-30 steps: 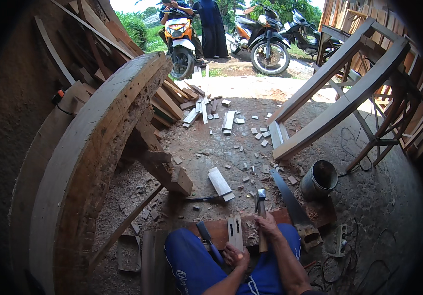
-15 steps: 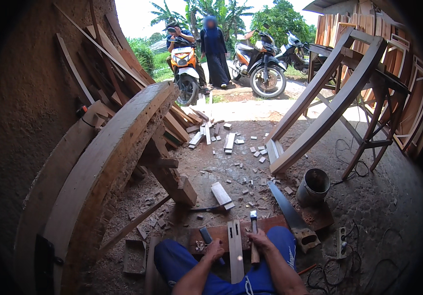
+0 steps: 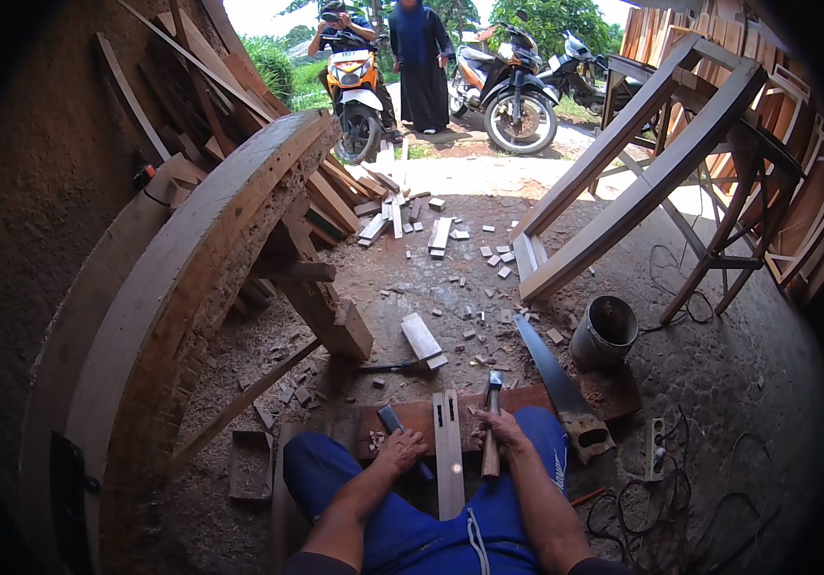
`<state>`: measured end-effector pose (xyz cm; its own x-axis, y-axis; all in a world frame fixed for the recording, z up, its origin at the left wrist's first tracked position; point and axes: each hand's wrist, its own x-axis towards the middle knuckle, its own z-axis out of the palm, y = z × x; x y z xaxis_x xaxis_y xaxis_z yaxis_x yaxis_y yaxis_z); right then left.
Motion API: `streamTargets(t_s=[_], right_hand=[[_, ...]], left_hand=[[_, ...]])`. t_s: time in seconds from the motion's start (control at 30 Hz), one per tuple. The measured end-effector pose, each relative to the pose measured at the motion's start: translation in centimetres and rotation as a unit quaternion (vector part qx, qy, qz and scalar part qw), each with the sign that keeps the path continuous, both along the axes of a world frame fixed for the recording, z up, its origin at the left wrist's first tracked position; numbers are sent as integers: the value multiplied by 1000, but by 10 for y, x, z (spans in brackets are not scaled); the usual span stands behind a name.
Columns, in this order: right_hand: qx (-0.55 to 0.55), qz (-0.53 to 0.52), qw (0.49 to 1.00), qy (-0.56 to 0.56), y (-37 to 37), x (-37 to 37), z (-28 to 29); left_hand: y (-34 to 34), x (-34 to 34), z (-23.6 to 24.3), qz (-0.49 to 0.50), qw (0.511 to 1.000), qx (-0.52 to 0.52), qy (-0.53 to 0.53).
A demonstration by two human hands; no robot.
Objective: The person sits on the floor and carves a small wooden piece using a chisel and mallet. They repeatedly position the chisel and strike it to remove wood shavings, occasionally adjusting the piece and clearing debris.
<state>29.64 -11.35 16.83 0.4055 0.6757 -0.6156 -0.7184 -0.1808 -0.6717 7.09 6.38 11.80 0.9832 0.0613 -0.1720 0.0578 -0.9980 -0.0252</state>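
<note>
My left hand [image 3: 402,450] is closed around a chisel [image 3: 390,420], its flat metal blade pointing away from me and its blue handle showing below the hand. In my right hand [image 3: 503,429] is a hammer [image 3: 491,462], gripped by the wooden handle with the metal head up and away from me. Between the hands lies a pale wooden piece [image 3: 448,462] with two dark slots near its far end. It runs from between my knees onto a reddish-brown board [image 3: 536,396]. Neither tool visibly touches the slotted piece.
A handsaw [image 3: 548,369] lies right of my knee, near a metal bucket [image 3: 605,331] and a power strip [image 3: 656,448] with tangled cords. Big curved timber [image 3: 191,249] stands left; a wooden frame [image 3: 642,182] leans at right. Offcuts [image 3: 421,337] litter the floor. Two people stand beyond, by motorbikes [image 3: 519,105].
The view has tipped downward, so the scene sits higher in the picture and more of my forearms shows. Both hands keep their hold on the chisel and hammer, with little movement relative to the slotted piece.
</note>
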Motion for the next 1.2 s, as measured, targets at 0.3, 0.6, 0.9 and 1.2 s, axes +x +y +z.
streamTargets(t_s=[0.3, 0.6, 0.9, 1.2], right_hand=[[-14, -34, 999, 27, -1, 4, 5], [-38, -50, 997, 34, 8, 6, 2], [-47, -87, 994, 52, 11, 16, 0], [-54, -92, 993, 44, 14, 13, 1]], left_hand=[[39, 39, 55, 290, 870, -204, -342], [57, 87, 133, 345, 346, -655, -576], [26, 121, 144, 269, 412, -712, -501], [6, 138, 128, 291, 460, -679, -492]])
